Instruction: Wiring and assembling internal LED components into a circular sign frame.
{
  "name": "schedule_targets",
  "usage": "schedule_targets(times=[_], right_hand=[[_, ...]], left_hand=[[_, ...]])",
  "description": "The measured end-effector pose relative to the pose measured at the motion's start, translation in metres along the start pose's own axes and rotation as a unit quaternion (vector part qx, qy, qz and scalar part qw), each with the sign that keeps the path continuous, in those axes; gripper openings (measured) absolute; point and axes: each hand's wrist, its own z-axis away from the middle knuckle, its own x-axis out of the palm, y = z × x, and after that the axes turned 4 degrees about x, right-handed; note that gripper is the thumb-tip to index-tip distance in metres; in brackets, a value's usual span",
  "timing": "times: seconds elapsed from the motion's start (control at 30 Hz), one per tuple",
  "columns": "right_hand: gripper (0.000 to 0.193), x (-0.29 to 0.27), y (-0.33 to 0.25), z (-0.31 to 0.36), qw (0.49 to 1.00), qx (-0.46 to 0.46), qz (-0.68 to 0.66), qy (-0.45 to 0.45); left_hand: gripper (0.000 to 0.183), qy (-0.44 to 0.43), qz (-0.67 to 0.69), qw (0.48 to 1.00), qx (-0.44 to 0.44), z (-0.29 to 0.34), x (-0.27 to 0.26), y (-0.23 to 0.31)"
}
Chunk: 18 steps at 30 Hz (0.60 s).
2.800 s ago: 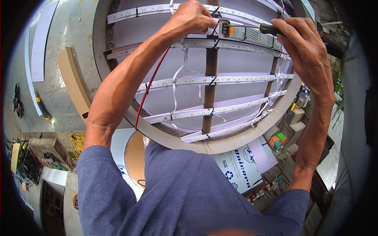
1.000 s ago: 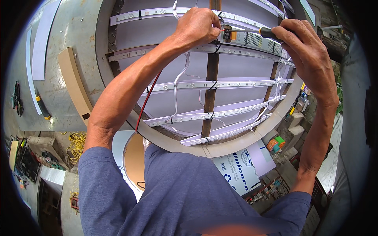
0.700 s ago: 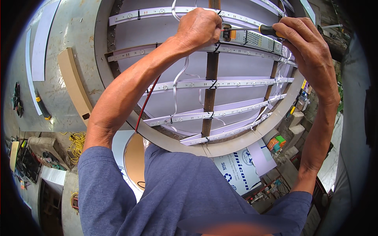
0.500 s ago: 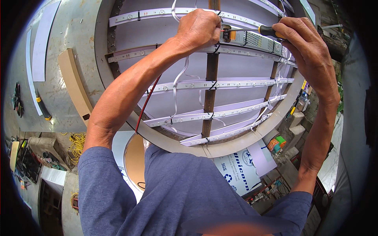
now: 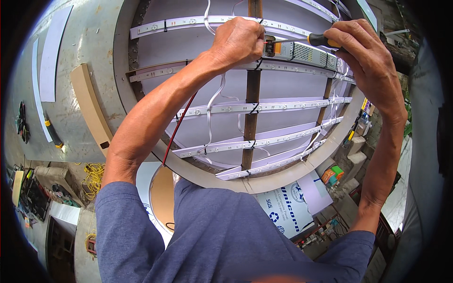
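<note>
My right hand (image 5: pixel 363 56) grips a screwdriver (image 5: pixel 317 40) with a black and yellow handle. Its thin shaft points left, with the tip at the terminal end of a perforated metal power supply (image 5: pixel 306 54). Close beside those terminals, my left hand (image 5: pixel 239 40) is closed, its fingertips and whatever they pinch hidden from view. A red and black cable (image 5: pixel 178 129) runs up beneath my left forearm. The power supply lies between strips of LED lights (image 5: pixel 292 104) inside a large round frame (image 5: pixel 222 184). Black ties bind the strips to brown crossbars (image 5: pixel 251 125).
White wires (image 5: pixel 209 111) loop between the strips. On the metal table (image 5: pixel 94 42) to the left lie a curved tan strip (image 5: pixel 89 106), white strips (image 5: pixel 56 54), a yellow and black cutter (image 5: pixel 53 134) and dark pliers (image 5: pixel 21 121). Yellow cord (image 5: pixel 93 178) coils below.
The round frame and its strips sit slightly lower in the picture. Both hands stay at the power supply, and the screwdriver keeps its tip at the terminals.
</note>
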Motion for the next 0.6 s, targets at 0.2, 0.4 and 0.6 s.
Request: schedule_targets(times=[0.2,0.4,0.6], right_hand=[[0.038,-0.003,-0.005,0.003,0.992,0.113,-0.053,0.005],[0.046,-0.009,-0.007,-0.001,0.997,-0.034,0.069,-0.033],[0.045,-0.008,-0.017,-0.007,0.999,-0.018,0.036,0.008]], left_hand=[[0.018,-0.006,0.018,1.000,-0.001,0.000,0.001,-0.003],[0.018,-0.009,0.019,1.000,-0.006,0.000,0.000,-0.003],[0.018,-0.012,0.026,0.999,-0.016,-0.001,0.002,-0.004]])
